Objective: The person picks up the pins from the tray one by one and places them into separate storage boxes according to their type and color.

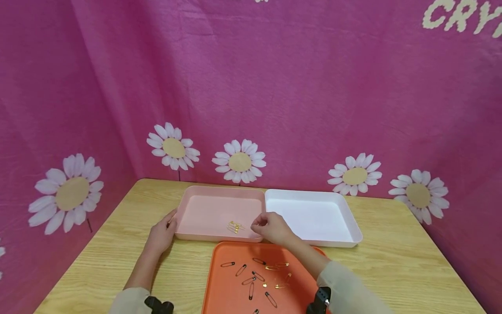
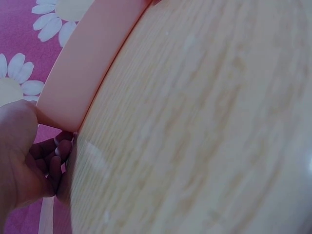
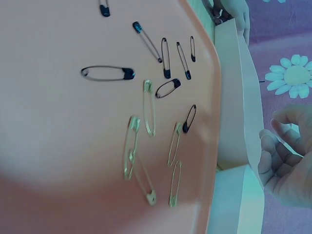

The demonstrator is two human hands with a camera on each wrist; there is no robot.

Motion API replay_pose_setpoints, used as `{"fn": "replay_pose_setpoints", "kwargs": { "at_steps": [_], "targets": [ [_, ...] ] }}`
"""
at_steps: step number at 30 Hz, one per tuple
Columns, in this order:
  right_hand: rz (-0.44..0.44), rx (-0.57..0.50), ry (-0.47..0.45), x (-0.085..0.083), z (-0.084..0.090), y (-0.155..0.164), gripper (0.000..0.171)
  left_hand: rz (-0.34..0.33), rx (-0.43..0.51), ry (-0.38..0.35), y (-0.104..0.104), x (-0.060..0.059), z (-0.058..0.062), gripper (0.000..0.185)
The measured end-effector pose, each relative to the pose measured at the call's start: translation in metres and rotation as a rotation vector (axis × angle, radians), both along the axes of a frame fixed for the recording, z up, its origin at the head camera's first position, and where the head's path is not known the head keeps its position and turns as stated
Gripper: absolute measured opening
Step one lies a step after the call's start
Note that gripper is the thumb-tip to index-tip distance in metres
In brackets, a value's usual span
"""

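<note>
My left hand (image 1: 161, 233) grips the left end of the pink tray (image 1: 219, 205); in the left wrist view its thumb lies at the rim and its fingers bend under the corner. Several gold safety pins (image 1: 235, 227) lie in a small cluster toward that tray's front right. Over the tray's right wall hovers my right hand (image 1: 273, 227), fingers loosely bent, with no pin visible between thumb and forefinger in the right wrist view. Below it, an orange tray (image 1: 219, 301) carries loose black safety pins (image 1: 258, 276) and gold safety pins (image 3: 149, 107).
A white tray (image 1: 317, 218) stands against the pink tray's right side. All the trays rest on a wooden table (image 1: 408, 257). Behind the table hangs a magenta cloth (image 1: 274, 87) printed with daisies.
</note>
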State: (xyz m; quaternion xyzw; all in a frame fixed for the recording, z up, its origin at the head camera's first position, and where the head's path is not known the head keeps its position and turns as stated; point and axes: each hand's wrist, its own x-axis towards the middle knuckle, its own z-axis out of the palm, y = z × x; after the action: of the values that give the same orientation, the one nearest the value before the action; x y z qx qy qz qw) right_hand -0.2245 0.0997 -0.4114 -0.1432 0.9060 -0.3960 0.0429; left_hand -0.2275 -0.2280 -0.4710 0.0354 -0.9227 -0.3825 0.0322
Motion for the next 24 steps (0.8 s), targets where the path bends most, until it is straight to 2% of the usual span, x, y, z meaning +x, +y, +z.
{"fn": "replay_pose_setpoints", "kwargs": {
  "at_steps": [7, 16, 24],
  "targets": [
    [0.023, 0.025, 0.003, 0.009, 0.0, 0.016, 0.008, -0.002, 0.004, 0.07, -0.002, 0.0, -0.004, 0.051],
    [0.064, 0.043, -0.005, 0.02, -0.008, 0.041, 0.008, 0.008, -0.003, 0.004, 0.0, 0.001, 0.001, 0.047],
    [0.177, 0.125, -0.001, 0.036, -0.017, 0.068, 0.006, 0.0, 0.008, 0.006, -0.001, -0.001, -0.003, 0.048]
  ]
}}
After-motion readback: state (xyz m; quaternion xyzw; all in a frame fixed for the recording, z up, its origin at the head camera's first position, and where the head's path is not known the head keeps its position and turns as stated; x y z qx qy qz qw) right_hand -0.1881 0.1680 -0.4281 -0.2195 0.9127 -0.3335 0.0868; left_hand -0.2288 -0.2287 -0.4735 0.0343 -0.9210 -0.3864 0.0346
